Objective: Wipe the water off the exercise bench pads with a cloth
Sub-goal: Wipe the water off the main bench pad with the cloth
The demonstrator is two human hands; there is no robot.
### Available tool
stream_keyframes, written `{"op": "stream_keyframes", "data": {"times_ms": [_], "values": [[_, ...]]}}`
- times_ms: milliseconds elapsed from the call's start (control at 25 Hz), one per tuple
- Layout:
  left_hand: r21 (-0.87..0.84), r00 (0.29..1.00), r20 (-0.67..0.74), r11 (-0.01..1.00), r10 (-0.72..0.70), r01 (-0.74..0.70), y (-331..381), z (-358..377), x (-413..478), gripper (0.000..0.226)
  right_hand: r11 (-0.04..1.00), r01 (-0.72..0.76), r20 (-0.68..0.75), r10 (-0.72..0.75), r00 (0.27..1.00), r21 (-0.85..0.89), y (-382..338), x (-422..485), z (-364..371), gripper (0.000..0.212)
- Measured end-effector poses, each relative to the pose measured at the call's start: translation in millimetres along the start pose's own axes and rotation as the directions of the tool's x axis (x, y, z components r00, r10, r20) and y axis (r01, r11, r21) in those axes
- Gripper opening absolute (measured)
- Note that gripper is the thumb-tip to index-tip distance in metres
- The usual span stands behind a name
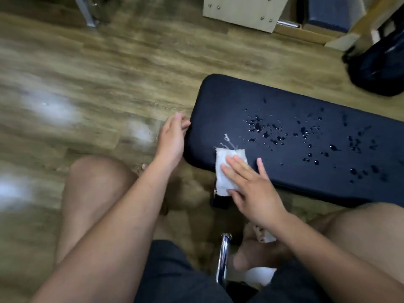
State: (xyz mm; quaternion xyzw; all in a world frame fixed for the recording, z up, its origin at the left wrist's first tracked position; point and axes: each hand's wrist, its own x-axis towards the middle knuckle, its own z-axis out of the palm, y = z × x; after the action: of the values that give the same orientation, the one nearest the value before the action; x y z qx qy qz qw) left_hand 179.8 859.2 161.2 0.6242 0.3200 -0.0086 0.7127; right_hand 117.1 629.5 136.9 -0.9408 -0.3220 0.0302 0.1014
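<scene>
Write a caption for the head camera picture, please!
Right hand presses a white cloth on the wet black bench pad; left hand by its end.

Dark bench pad (229,101), scattered water droplets (258,125) and a frayed white cloth (220,171) on it

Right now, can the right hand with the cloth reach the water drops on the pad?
Probably yes: the right hand presses the cloth flat on the pad, and nothing lies between it and the drops.

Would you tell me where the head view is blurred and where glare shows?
Head view: the floor at left is motion-smeared, with pale glare patches; the water drops on the bench pad glint and look sharp; the right hand on the cloth is clear.
</scene>
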Motion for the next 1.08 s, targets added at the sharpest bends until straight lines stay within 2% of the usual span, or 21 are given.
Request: {"op": "stream_keyframes", "data": {"times_ms": [40, 120, 200, 320, 400, 480, 600, 760, 840, 920, 1000, 1080], "values": [[0.058, 0.999, 0.035, 0.998, -0.033, 0.031, 2, -10, -4, 0.031, 0.999, 0.045, -0.02, -0.046, 0.999, -0.023, 5, -1, -1, 0.065], [0.167, 0.996, 0.08, 0.986, -0.042, 0.028, -5, -16, -10, 0.042, 0.985, 0.141, -0.074, -0.149, 0.986, -0.099, 10, 21, -7, 0.054], [0.179, 0.993, 0.115, 0.984, -0.041, 0.02, -9, -14, -17, 0.048, 0.969, 0.221, -0.097, -0.232, 0.968, -0.115, -6, 63, -8, 0.042], [0.173, 0.998, 0.064, 0.985, -0.009, -0.003, -10, -21, -26, 0.063, 0.981, 0.184, 0.007, -0.184, 0.983, -0.058, -43, 100, 7, 0.055], [0.197, 0.999, 0.03, 0.98, 0.013, -0.019, -11, -26, -29, 0.089, 0.975, 0.184, -0.003, -0.186, 0.982, -0.126, -35, 88, 12, 0.055], [0.264, 0.999, 0.044, 0.964, -0.007, -0.005, -17, -29, -31, 0.102, 0.966, 0.185, -0.057, -0.198, 0.979, -0.178, -1, 54, 3, 0.049], [0.283, 0.998, 0.055, 0.959, -0.025, 0.008, -18, -31, -28, 0.096, 0.966, 0.141, -0.124, -0.171, 0.977, -0.218, 43, 9, -12, 0.039], [0.261, 0.997, 0.077, 0.965, -0.029, 0.008, -15, -30, -29, 0.08, 0.976, 0.131, -0.13, -0.154, 0.979, -0.173, 32, 17, -10, 0.037], [0.243, 0.996, 0.086, 0.97, -0.027, 0.006, -13, -29, -31, 0.085, 0.978, 0.164, -0.096, -0.177, 0.979, -0.13, 3, 44, -4, 0.036], [0.241, 0.997, 0.073, 0.971, -0.025, 0.007, -14, -26, -32, 0.089, 0.989, 0.132, -0.038, -0.135, 0.99, -0.073, -28, 78, 1, 0.039], [0.27, 0.998, 0.063, 0.963, -0.003, -0.014, -13, -21, -35, 0.082, 0.993, 0.098, 0.031, -0.096, 0.995, -0.072, -50, 101, 3, 0.049], [0.382, 0.999, 0.038, 0.923, 0.034, -0.046, -14, -15, -36, 0.072, 0.99, 0.122, 0.069, -0.117, 0.991, -0.077, -47, 100, -1, 0.051]]}}
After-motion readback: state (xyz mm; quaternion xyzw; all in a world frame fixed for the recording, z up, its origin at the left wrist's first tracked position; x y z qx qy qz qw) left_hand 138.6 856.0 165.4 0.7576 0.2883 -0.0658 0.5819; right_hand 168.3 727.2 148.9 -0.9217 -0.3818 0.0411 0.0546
